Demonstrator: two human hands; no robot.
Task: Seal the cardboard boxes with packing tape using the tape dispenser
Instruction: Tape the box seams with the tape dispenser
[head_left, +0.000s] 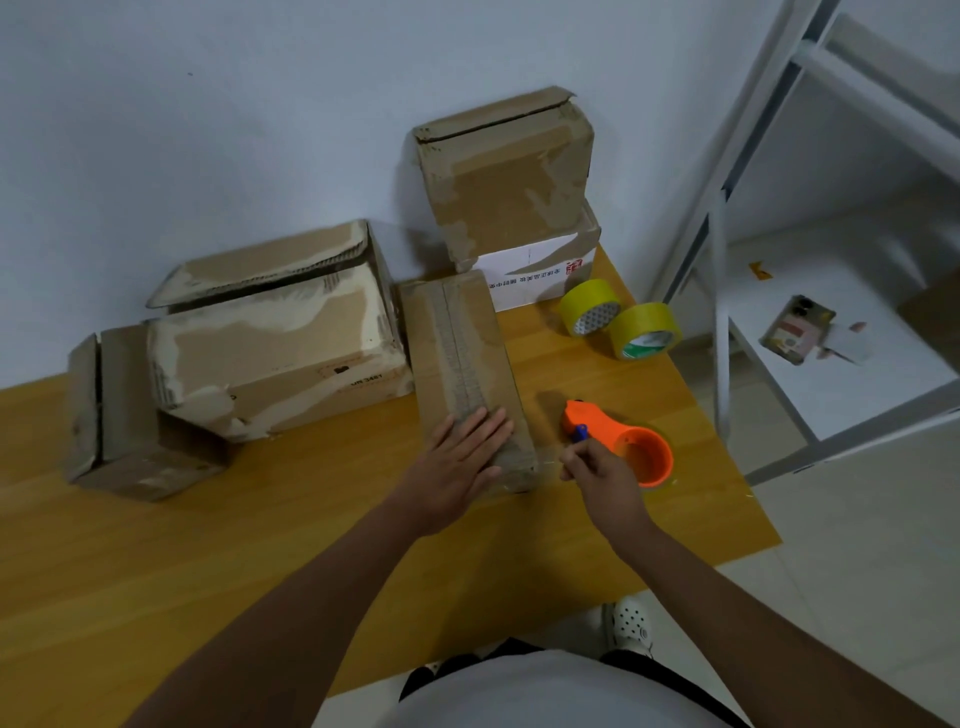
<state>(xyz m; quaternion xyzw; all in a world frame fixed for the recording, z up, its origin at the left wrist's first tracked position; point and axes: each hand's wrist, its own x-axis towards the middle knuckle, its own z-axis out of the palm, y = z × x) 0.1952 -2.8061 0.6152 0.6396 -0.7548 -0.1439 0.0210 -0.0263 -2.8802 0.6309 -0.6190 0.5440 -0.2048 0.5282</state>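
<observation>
A long narrow cardboard box (457, 343) lies on the wooden table (208, 561), with a strip of tape running down its top. My left hand (462, 457) presses flat on the box's near end, fingers straight. An orange tape dispenser (618, 441) lies on the table just right of the box. My right hand (597, 467) is beside the dispenser with its fingers curled, and it seems to pinch the loose tape end near the blue knob; the tape itself is too thin to make out.
A large box (270, 338) with a raised flap and a small box (119, 410) stand to the left. At the back two boxes (509, 176) are stacked. Two yellow tape rolls (618, 322) lie at the right edge. A white shelf frame (753, 260) stands beyond the table.
</observation>
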